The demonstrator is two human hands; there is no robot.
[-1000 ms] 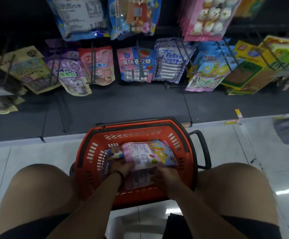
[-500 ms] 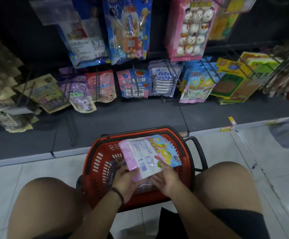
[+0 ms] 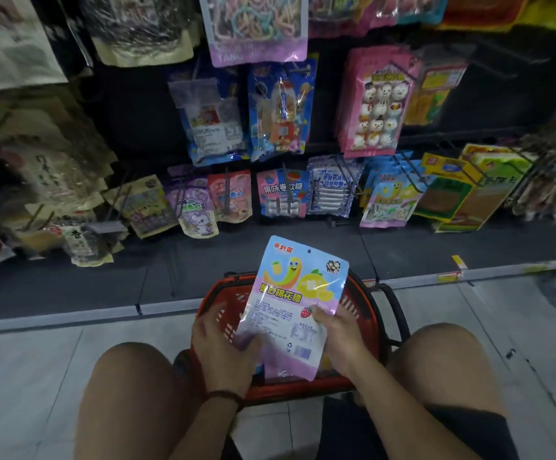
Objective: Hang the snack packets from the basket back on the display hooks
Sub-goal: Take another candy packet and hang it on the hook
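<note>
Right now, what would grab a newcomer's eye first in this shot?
The pastel snack packet with a cartoon worm is held up mid-frame above the red basket. The right hand pinches its right edge, and the left hand is a blur at its lower left corner. Behind, matching packets hang in the bottom row right of centre, below a pink snowman packet.

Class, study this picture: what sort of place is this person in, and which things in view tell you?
Most likely a shop's sweets aisle: snack packets hang in rows on wire display hooks, a red shopping basket stands on the tiled floor, and yellow labels mark the shelf edge.
</note>
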